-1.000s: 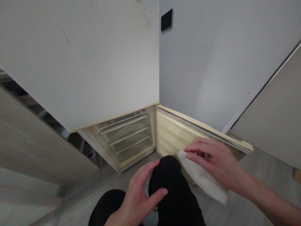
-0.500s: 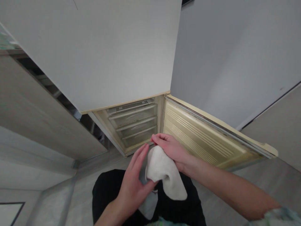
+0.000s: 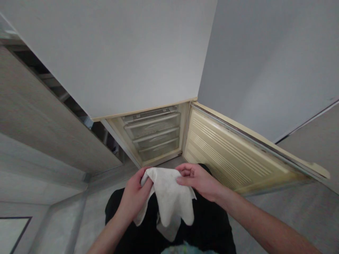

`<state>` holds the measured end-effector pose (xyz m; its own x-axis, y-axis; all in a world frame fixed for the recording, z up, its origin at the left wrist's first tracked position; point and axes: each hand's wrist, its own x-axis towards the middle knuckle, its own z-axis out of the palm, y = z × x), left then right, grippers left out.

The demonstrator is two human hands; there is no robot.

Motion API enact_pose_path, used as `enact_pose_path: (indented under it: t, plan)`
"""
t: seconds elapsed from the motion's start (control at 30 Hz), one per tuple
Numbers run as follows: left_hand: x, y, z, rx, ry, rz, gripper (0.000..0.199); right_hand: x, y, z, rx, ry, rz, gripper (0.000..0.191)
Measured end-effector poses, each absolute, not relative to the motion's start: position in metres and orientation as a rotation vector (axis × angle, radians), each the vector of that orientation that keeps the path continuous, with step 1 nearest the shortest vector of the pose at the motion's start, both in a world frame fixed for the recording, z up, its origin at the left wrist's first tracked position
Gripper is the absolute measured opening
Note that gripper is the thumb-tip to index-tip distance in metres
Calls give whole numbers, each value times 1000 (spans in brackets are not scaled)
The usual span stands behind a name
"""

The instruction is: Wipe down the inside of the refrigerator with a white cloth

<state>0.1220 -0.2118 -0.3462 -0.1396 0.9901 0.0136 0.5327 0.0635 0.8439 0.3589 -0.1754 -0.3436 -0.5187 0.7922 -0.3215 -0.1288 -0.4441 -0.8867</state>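
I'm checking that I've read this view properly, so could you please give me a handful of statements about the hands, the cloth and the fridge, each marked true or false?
1. The left hand and the right hand are both on a white cloth. True.
2. The fridge door stands open. True.
3. The white cloth is draped over the fridge door. False: it hangs from the hands, in front of black trousers.
4. Drawers show inside the fridge. True.
5. The left hand is gripping one of the drawers. False: it grips the white cloth.
6. The trousers are white. False: they are black.
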Motion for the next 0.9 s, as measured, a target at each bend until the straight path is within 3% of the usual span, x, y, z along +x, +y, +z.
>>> enact_pose_path:
  t: [0.13,0.23,0.33,0.57,0.77,0.9]
  plan:
    - [126,-236,-359,1857,1872,1328,11,355,-185,-352,-1051,-1044,1867,44]
    - [145,-255,-362,1839,1634,1313,6,344,-200,-362,-1060,-1108,1774,37]
    - [164,-261,-370,1702,1567,1215,28,327,-218,-379,-1067,-1158,1711,32]
    - [139,-252,-397,696,1505,1134,44,332,-234,-403,-1224,-1099,1473,15]
    - [110,-260,-403,221,1534,1321,63,367,-240,-402,-1080,-602,1721,26]
    - [116,-267,-411,702,1728,1210,38,361,-248,-404,-1057,-406,2031,43]
